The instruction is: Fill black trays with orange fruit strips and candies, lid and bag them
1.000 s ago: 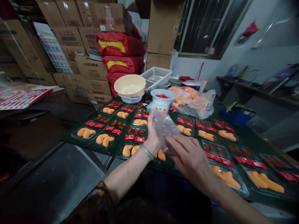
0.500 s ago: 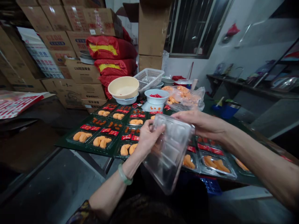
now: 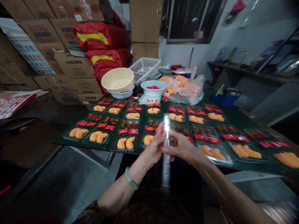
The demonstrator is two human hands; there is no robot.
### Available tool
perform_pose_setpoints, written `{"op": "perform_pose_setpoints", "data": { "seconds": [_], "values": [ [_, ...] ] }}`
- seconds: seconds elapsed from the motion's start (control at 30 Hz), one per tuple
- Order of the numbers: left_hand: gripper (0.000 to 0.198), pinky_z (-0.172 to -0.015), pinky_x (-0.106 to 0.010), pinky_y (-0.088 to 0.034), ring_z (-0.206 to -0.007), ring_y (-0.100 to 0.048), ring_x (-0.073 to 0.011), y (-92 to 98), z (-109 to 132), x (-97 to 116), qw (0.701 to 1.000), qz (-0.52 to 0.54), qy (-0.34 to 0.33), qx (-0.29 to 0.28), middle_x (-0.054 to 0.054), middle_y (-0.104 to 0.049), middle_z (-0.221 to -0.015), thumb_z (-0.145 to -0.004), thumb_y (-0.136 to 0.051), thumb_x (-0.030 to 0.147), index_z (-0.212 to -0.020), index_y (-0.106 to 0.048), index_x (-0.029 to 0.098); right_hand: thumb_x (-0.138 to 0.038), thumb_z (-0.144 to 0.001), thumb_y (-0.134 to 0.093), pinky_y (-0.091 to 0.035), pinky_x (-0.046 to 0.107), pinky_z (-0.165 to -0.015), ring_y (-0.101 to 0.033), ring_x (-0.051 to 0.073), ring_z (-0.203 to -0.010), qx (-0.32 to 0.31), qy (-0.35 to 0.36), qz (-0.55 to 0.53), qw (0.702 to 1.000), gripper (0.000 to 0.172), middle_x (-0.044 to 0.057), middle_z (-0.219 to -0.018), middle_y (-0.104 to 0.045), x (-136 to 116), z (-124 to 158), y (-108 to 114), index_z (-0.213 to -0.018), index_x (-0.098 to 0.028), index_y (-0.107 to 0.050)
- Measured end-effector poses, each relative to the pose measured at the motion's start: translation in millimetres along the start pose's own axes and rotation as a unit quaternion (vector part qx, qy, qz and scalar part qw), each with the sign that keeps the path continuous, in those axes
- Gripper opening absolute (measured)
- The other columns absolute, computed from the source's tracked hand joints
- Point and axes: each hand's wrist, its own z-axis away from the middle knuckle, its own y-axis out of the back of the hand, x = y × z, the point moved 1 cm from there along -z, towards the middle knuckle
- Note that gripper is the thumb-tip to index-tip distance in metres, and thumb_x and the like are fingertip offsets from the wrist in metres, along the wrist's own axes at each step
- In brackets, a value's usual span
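Between my hands is a clear plastic tray, now seen edge-on as a narrow, shiny upright strip; I cannot tell if it is one tray or several nested. My left hand, with a pale green bangle at the wrist, is closed on its left face. From the other side my right hand pinches it, thumb nearest me. Beyond them, rows of filled trays hold pale orange pieces, red sachets and small dark orange bits.
The dark green table carries a cream basin, a light blue bowl of red sachets, a white basket and a plastic bag of orange pieces. Cardboard boxes and red sacks are stacked behind.
The tray has turned from showing its broad compartment side to edge-on. My right hand has come down and inward, close to my left. The view has shifted slightly.
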Motion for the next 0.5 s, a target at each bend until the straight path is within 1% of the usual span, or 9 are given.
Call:
{"op": "perform_pose_setpoints", "data": {
  "seconds": [0.03, 0.07, 0.1, 0.13, 0.23, 0.3, 0.37, 0.43, 0.5],
  "values": [
    [0.046, -0.051, -0.027, -0.048, -0.045, -0.054, -0.0127, 2.0, -2.0, -0.8, 0.999, 0.012, 0.038, -0.011, 0.001, -0.058, -0.057, -0.058, -0.076, 0.049, -0.085, -0.062, 0.014, -0.039, -0.056, -0.075, -0.040, 0.022, -0.041, -0.051, 0.011, -0.048, -0.028, -0.010, -0.032, 0.999, 0.040, -0.005, -0.057, -0.055, 4.1, -3.5, 1.2, -0.076, -0.019, -0.047],
    [0.044, -0.045, -0.027, -0.045, -0.039, -0.049, -0.0120, 3.8, -4.2, -1.4, 0.998, 0.022, 0.062, -0.019, 0.002, -0.053, -0.049, -0.059, -0.073, 0.053, -0.073, -0.060, 0.013, -0.041, -0.055, -0.077, -0.039, 0.021, -0.039, -0.050, 0.011, -0.046, -0.043, -0.018, -0.057, 0.997, 0.044, -0.005, -0.055, -0.055, 8.3, -6.9, 2.4, -0.074, -0.020, -0.045],
    [0.044, -0.042, -0.027, -0.043, -0.035, -0.047, -0.0118, 5.0, -6.6, -2.0, 0.997, 0.033, 0.069, -0.019, 0.002, -0.050, -0.045, -0.059, -0.070, 0.056, -0.065, -0.057, 0.014, -0.043, -0.055, -0.078, -0.039, 0.020, -0.038, -0.050, 0.010, -0.044, -0.044, -0.023, -0.072, 0.996, 0.046, -0.006, -0.053, -0.055, 12.3, -10.1, 3.5, -0.072, -0.020, -0.042],
    [0.045, -0.040, -0.026, -0.042, -0.035, -0.046, -0.0118, 5.7, -9.0, -2.5, 0.997, 0.042, 0.063, -0.011, 0.002, -0.049, -0.044, -0.060, -0.068, 0.057, -0.062, -0.055, 0.015, -0.044, -0.056, -0.078, -0.039, 0.019, -0.037, -0.050, 0.009, -0.043, -0.036, -0.026, -0.079, 0.996, 0.047, -0.007, -0.051, -0.054, 15.9, -12.9, 4.5, -0.071, -0.020, -0.041],
    [0.046, -0.037, -0.023, -0.040, -0.035, -0.047, -0.0114, 4.9, -14.7, -5.8, 0.997, 0.057, 0.047, 0.010, 0.001, -0.050, -0.046, -0.063, -0.063, 0.060, -0.059, -0.053, 0.016, -0.044, -0.059, -0.078, -0.038, 0.018, -0.036, -0.049, 0.008, -0.041, -0.012, -0.040, -0.089, 0.995, 0.046, -0.008, -0.047, -0.051, 22.3, -18.5, 7.0, -0.069, -0.020, -0.039],
    [0.047, -0.037, -0.023, -0.039, -0.035, -0.045, -0.0105, 3.6, -17.0, -8.5, 0.997, 0.055, 0.048, 0.005, 0.002, -0.048, -0.045, -0.064, -0.061, 0.062, -0.059, -0.053, 0.016, -0.044, -0.060, -0.077, -0.037, 0.018, -0.035, -0.048, 0.008, -0.040, -0.007, -0.049, -0.095, 0.994, 0.046, -0.008, -0.047, -0.051, 22.4, -19.7, 8.4, -0.068, -0.020, -0.039],
    [0.053, -0.038, -0.023, -0.038, -0.035, -0.044, -0.0103, 3.7, -18.2, -11.1, 0.997, 0.049, 0.054, -0.006, 0.001, -0.047, -0.044, -0.065, -0.057, 0.068, -0.059, -0.054, 0.016, -0.042, -0.060, -0.077, -0.036, 0.017, -0.035, -0.048, 0.008, -0.040, -0.004, -0.063, -0.092, 0.994, 0.044, -0.008, -0.046, -0.051, 20.5, -19.8, 9.3, -0.069, -0.020, -0.039],
    [0.060, -0.039, -0.023, -0.038, -0.037, -0.046, -0.0111, 6.0, -18.8, -13.2, 0.997, 0.043, 0.058, -0.011, 0.000, -0.047, -0.043, -0.064, -0.053, 0.074, -0.058, -0.054, 0.015, -0.041, -0.058, -0.077, -0.036, 0.017, -0.034, -0.047, 0.008, -0.039, -0.002, -0.079, -0.084, 0.993, 0.044, -0.009, -0.045, -0.050, 18.4, -20.0, 9.6, -0.068, -0.020, -0.039],
    [0.062, -0.039, -0.024, -0.038, -0.037, -0.047, -0.0122, 9.6, -18.9, -14.9, 0.997, 0.038, 0.063, -0.011, -0.001, -0.047, -0.041, -0.062, -0.052, 0.077, -0.058, -0.054, 0.015, -0.040, -0.056, -0.078, -0.035, 0.016, -0.034, -0.047, 0.007, -0.038, 0.000, -0.084, -0.077, 0.994, 0.044, -0.009, -0.044, -0.050, 17.3, -21.0, 9.5, -0.067, -0.020, -0.040]
  ]
}}
